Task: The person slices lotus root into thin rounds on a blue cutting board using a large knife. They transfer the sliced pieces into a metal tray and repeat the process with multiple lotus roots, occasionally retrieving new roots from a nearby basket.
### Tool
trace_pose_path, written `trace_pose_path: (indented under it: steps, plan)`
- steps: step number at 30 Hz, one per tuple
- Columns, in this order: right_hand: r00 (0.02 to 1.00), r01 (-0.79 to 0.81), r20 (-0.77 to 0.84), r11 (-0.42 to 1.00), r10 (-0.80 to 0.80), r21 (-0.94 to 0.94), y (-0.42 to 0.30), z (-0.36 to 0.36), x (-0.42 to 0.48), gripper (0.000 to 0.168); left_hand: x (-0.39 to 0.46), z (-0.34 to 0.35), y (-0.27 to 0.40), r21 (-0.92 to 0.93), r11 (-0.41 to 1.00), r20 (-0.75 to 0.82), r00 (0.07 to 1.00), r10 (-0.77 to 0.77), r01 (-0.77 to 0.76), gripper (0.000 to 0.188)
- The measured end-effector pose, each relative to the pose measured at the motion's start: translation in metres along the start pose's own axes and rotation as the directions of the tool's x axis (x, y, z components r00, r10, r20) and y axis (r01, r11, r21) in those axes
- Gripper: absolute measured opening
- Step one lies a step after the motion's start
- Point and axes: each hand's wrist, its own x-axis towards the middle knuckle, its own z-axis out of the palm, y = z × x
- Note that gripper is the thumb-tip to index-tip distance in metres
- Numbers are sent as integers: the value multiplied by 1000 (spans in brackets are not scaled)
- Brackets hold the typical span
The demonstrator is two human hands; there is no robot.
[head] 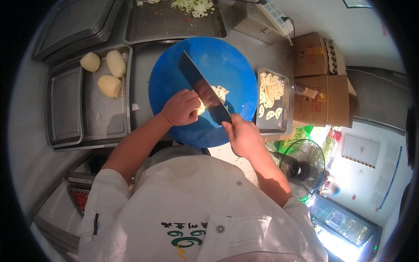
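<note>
My right hand [244, 134] grips the handle of a broad Chinese cleaver [205, 90], whose blade slants across a round blue cutting board [170, 77]. Left of the blade, my left hand [183, 108] presses with curled fingers on a pale piece of lotus root [200, 108]. Most of that piece is hidden by the fingers and the blade. Cut lotus root slices [222, 92] lie on the blade's other side, partly covered by it. To the right, a small metal tray [275, 126] holds more lotus root slices [271, 88].
Three peeled lotus root sections [109, 85] rest in a metal tray [106, 129] at left, beside a smaller tray [64, 104]. Behind the board stands a tray [154, 29] with chopped pale-green vegetable [196, 6]. Cardboard boxes [311, 101] and a fan [299, 168] are at right.
</note>
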Motion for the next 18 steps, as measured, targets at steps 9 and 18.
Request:
trace_pose_path:
  steps: [9, 18]
  plan:
    - [994, 48, -104, 998, -45, 30, 20, 65, 30, 28, -3, -3, 0, 12, 1000, 18, 1000, -23, 22, 25]
    - [999, -37, 27, 998, 39, -52, -2, 29, 11, 28, -8, -2, 2, 37, 998, 40, 998, -51, 49, 23]
